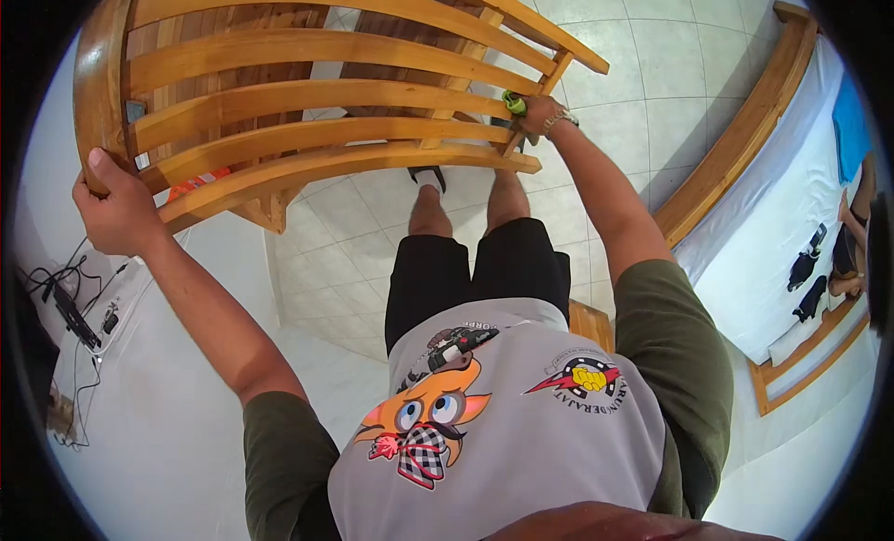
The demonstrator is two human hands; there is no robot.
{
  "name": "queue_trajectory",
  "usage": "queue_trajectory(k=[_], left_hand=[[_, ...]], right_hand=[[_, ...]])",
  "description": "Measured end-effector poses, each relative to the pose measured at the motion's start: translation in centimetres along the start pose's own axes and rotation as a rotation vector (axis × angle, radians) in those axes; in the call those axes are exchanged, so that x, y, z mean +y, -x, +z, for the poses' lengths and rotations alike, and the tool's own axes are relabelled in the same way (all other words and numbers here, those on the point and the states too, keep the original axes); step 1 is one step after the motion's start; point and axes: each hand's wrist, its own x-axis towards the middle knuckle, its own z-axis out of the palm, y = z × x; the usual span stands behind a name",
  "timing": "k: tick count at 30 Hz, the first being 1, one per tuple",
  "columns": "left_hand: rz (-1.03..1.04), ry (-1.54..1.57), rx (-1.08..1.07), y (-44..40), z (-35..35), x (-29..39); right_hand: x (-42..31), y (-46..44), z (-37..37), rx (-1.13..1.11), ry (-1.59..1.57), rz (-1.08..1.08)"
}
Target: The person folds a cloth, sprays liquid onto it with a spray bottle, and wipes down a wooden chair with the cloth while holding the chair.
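A large slatted wooden panel [326,103], shaped like a bed's headboard with curved slats and a thick side post, fills the upper left. My left hand [126,206] grips the bottom of the post, thumb on the front and fingers behind. At the panel's other end, my right hand [542,117] is closed around the narrow end upright and wears a bracelet. A bright green item [513,101] shows at its fingers; what it is I cannot make out. My right fingers are partly hidden behind the wood.
Tiled floor [615,85] lies below my feet. To the right stands a wooden-framed bed [736,141] with white bedding, dark items and a person's limbs at its edge. Black cables and a power adapter [76,319] rest on a white surface at left. Orange material [197,182] shows behind the slats.
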Motion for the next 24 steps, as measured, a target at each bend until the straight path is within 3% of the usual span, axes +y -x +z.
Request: queue_trajectory(k=[2,4,5,8,12,13,14,16,18,22,24], left_hand=[[-0.009,-0.003,0.0,0.3,-0.1,0.0],[-0.006,0.011,0.003,0.1,-0.1,0.2],[-0.006,0.009,0.01,0.0,-0.1,0.3],[0.002,0.021,0.017,0.3,-0.2,0.2],[0.0,0.03,0.025,-0.1,0.3,-0.2],[-0.009,0.017,0.022,0.0,0.4,-0.5],[-0.005,0.018,0.018,-0.1,0.5,-0.6],[0.006,0.028,0.028,-0.1,0.5,-0.8],[0.004,0.024,0.029,0.0,0.4,-0.7],[-0.009,0.008,0.019,0.0,0.2,-0.1],[-0.002,0.003,0.028,0.0,0.2,0.1]], right_hand=[[1.2,0.1,1.1,0.032,0.02,-0.044],[0.4,2.2,0.5,0.158,-0.154,-0.064],[-0.2,3.1,-0.6,0.048,-0.188,0.039],[0.6,3.2,0.1,0.079,-0.157,0.076],[1.8,1.0,1.1,-0.024,-0.307,-0.03],[2.2,0.4,2.0,0.108,-0.3,-0.166],[2.5,-0.7,2.7,0.106,-0.304,-0.162],[2.0,-2.9,2.7,-0.038,-0.075,-0.075],[1.6,-3.2,2.9,-0.076,-0.037,-0.049],[0.2,0.2,1.9,0.049,-0.029,-0.016],[-0.3,2.6,1.5,0.184,-0.293,0.06]])
